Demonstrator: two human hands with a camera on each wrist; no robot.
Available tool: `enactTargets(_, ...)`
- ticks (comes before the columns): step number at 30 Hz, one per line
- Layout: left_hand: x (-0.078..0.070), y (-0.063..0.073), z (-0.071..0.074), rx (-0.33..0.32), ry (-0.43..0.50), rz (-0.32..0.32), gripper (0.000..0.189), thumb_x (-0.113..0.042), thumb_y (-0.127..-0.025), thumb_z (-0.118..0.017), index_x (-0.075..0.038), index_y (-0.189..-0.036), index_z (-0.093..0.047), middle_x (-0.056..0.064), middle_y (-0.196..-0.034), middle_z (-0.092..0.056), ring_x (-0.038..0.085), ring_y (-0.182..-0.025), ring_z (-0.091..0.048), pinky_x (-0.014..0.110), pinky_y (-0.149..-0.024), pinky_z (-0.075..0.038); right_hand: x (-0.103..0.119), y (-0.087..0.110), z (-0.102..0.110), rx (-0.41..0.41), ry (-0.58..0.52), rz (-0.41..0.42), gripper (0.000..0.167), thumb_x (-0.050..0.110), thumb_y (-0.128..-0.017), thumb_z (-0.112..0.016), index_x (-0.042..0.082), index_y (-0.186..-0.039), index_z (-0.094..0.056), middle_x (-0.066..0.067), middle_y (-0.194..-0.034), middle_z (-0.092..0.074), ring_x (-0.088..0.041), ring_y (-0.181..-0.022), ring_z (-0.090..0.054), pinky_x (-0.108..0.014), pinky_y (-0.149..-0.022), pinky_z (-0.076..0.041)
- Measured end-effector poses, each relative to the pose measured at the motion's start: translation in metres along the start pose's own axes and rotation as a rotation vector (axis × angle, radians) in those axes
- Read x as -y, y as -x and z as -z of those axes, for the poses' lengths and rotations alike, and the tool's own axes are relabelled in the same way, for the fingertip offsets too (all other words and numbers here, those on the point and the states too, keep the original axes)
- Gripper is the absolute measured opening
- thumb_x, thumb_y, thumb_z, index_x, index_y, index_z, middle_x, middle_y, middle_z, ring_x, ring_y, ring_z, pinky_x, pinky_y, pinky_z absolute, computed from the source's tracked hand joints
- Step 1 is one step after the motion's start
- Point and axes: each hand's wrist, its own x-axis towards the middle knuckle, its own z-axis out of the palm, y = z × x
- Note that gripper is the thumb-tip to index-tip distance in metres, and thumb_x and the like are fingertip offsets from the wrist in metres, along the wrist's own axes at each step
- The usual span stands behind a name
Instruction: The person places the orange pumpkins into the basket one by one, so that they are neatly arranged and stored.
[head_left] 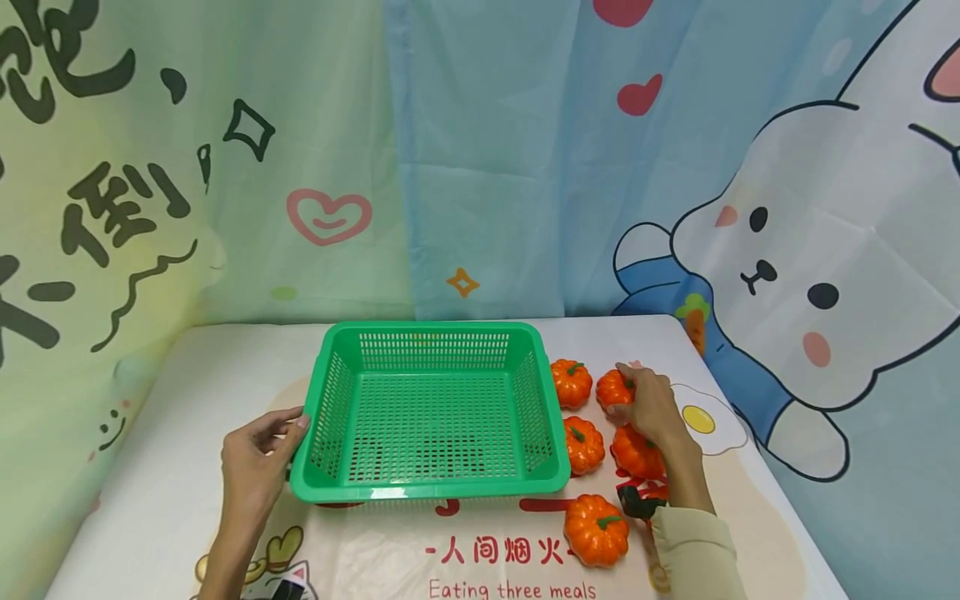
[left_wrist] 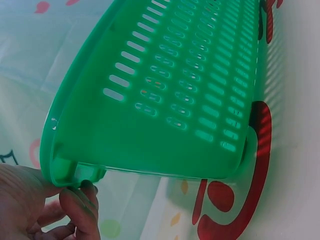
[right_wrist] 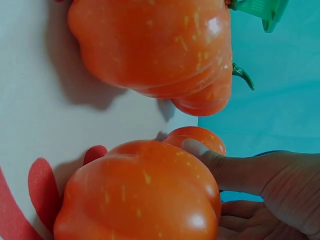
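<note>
Rn the held pumpkin (head_left: pixel 613 390) is at the far R of the tabletop (head_left: pixel 150 500), w/ the R hand (head_left: pixel 654 408) grasping it: thumb on the near side, fingers on the far side. Can't tell if it's lifted any. R wrist view has the thumb tip on its skin, w/ 2 pumpkins closer to the cam. L hand (head_left: pixel 261 446) has the L rim of the green basket (head_left: pixel 431 492) pinched btwn thumb & fingers; basket's mid-tabletop, slotted sides & base, open top up. Btwn the held one & basket, a 2nd pumpkin (head_left: pixel 573 383) sits right by the basket's R side. Closer in, a 3rd pumpkin (head_left: pixel 585 446) is also by that side, partly behind the rim, & a 4th pumpkin (head_left: pixel 636 454) is next to it, partly under the R wrist. Nearest, a 5th pumpkin (head_left: pixel 596 531) is just past the basket's near R corner, green stem showing. Pale sleeve (head_left: pixel 697 550) on the R arm. Tabletop has red lettering & a fried egg print (head_left: pixel 699 419). Behind: a green/blue curtain (head_left: pixel 480 125) w/ hearts & a big bunny.
</note>
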Motion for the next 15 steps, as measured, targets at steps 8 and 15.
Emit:
enactTargets(8,-0.003,0.0,0.0,0.007,0.013,0.005,0.024,-0.011,-0.103,-0.077,0.003,-0.122,-0.08,0.014,-0.092,-0.077,0.001,-0.062,-0.065,0.022,-0.046,-0.058,0.003,0.005,0.003,0.003,-0.004,-0.028,0.076,0.004,-0.093,-0.085,-0.005,-0.159,-0.049,-0.04,-0.154,-0.053,-0.061,-0.137,-0.046,-0.077,-0.12,-0.042)
enactTargets(15,-0.004,0.001,0.001,0.009,-0.006,0.011,0.025,-0.012,-0.104,-0.076,0.004,-0.123,-0.079,0.014,-0.093,-0.076,0.001,-0.062,-0.065,0.022,-0.046,-0.057,0.005,0.014,0.007,-0.017,-0.014,-0.036,0.077,0.007,-0.093,-0.086,-0.005,-0.16,-0.048,-0.042,-0.154,-0.05,-0.062,-0.14,-0.045,-0.076,-0.118,-0.045)
